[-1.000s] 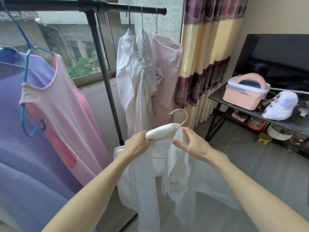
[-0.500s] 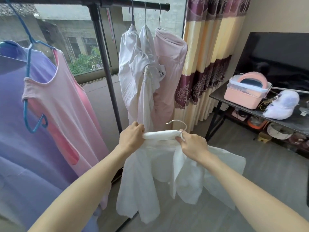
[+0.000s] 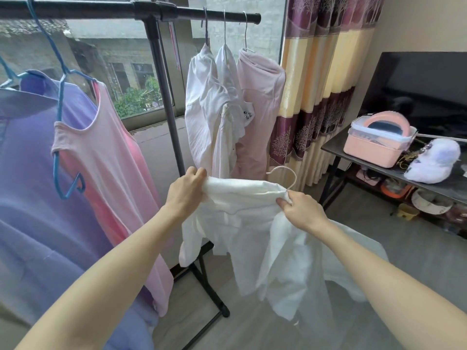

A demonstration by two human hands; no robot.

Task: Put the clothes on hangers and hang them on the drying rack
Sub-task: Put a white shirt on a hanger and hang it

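- Currently, centre frame: left hand (image 3: 187, 190) grips the white shirt (image 3: 252, 223) over one hanger end; keep that shoulder seated.
- Right of centre: right hand (image 3: 300, 210) pinches fabric below the hanger hook (image 3: 283, 173); clear the hook.
- Upper frame: hook onto the rack bar (image 3: 126, 8).

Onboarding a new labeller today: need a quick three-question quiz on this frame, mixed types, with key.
1. True or false: the white garment already hangs on the rack bar.
2. Which hand pinches fabric right by the metal hanger hook?
A. left hand
B. right hand
3. How many garments hang on the bar's right end, beside the curtain?

Key: 1 false; 2 B; 3 three.
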